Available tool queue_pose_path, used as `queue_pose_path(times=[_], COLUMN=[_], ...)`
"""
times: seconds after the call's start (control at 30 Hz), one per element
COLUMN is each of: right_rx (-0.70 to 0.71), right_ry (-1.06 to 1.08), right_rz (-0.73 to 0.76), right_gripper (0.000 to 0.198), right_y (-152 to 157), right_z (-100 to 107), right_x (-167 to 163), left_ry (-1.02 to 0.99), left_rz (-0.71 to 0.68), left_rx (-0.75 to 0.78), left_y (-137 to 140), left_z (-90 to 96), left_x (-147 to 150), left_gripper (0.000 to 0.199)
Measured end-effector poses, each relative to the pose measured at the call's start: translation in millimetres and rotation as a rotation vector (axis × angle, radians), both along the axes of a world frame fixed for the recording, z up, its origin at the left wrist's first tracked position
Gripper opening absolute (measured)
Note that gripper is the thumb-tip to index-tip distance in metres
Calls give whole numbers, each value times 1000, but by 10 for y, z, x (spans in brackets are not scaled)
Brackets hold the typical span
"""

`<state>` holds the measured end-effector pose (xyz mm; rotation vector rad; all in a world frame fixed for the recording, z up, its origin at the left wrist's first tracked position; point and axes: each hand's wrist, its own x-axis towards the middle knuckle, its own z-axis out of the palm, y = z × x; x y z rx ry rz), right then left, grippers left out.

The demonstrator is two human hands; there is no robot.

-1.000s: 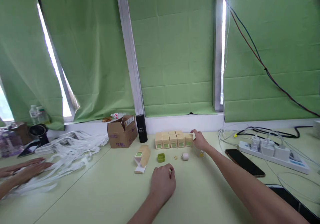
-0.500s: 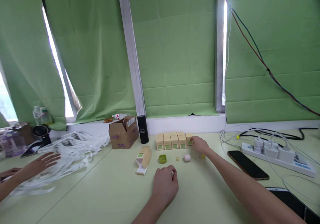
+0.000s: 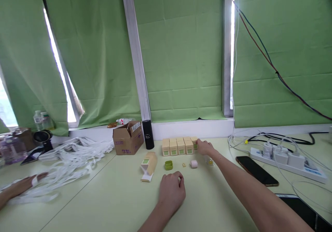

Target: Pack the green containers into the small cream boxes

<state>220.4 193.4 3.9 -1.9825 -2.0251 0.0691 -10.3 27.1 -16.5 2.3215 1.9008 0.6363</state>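
My right hand [image 3: 204,147] reaches to the far side of the table, with its fingers closed on a small beige box [image 3: 194,142] at the right end of a row. Several matching boxes [image 3: 181,148] with green label squares stand close beside it. My left hand [image 3: 171,192] rests loosely curled on the table, nothing visible in it. Beyond it are a small green dish-like container [image 3: 168,165], a tiny yellow piece [image 3: 184,165] and a pale pink roll-like object [image 3: 193,164]. A clear item with yellow inside [image 3: 210,161] sits under my right wrist. An opened beige carton [image 3: 149,165] lies to the left.
A brown cardboard box [image 3: 128,140] and a black cylinder [image 3: 148,135] stand at the back. At left, another person's hand [image 3: 24,185] is on white strips [image 3: 77,156]. To the right are a phone [image 3: 257,170], a power strip [image 3: 290,163] with cables and a dark tablet-like device [image 3: 306,211].
My right hand has shifted slightly left, bringing the end box against the row. My left hand stays put. The other person's hand has come down onto the white strips.
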Motion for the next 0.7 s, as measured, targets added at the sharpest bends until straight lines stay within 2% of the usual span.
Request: queue_pose_path(times=[0.1,0.17,0.27,0.37,0.47,0.53,0.63,0.7], right_rx=[85,165,266,286,250,172,93,99], right_ry=[31,63,119,165,163,86,23,20], right_rz=[-41,-85,-122,-68,48,179,234,267], right_gripper=[33,21,25,22,14,10,9,10], right_y=[-135,-277,-575,-953,-1343,-1567,-1797,-1875], right_z=[76,137,208,214,119,1,-200,-293], right_x=[4,3,-32,-127,-267,-366,-486,-536], left_ry=[13,22,33,51,60,42,-21,-46], left_rz=[-9,-11,-11,-10,-1,13,48,89], left_rx=[-7,-10,-9,-14,-23,-9,54,103], left_y=[-10,-13,-8,-2,1,12,63,119], left_z=[18,31,40,42,45,53,80,108], left_x=[2,3,6,14,17,0,-75,-150], left_gripper=[24,24,24,24,24,23,23,24])
